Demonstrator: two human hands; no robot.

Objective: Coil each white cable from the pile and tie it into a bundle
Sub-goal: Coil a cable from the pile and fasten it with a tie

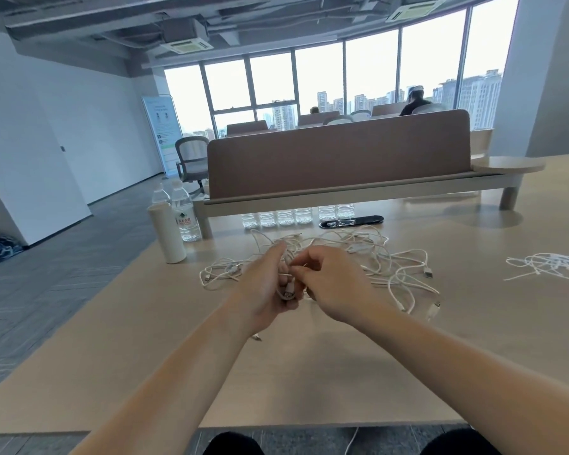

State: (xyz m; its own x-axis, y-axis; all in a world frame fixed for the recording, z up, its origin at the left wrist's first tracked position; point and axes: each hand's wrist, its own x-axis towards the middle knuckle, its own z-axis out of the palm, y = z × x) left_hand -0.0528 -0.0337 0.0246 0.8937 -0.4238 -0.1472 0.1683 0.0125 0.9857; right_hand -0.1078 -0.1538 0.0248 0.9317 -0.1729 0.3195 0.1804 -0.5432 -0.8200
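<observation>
Head view: both bare forearms reach out over a pale wooden table (309,372) and meet at its middle, just on the near side of the pile (368,254) of loose white cables. The left hand (266,287) is curled round a white cable (288,290) gathered into a small coil, whose loops and one plug show between its fingers. One end of the cable hangs below the wrist towards the tabletop. The right hand (329,284) is just beside the left, its fingers bent, with thumb and forefinger pinching a strand at the top of that coil; exactly how the strand runs is hidden by the fingers. The pile spreads in tangled loops to the left, right and far side of the hands, with a USB plug (428,274) lying at its right edge. Well apart, at the right edge of the scene, lies a smaller heap of thin white ties (549,264). At the far left of the table stand a white bottle (166,233) and a clear water bottle (186,215) close together. A row of small water bottles (296,216) and a black oval object (352,221) sit under a raised shelf that carries a brown divider screen (339,156).
</observation>
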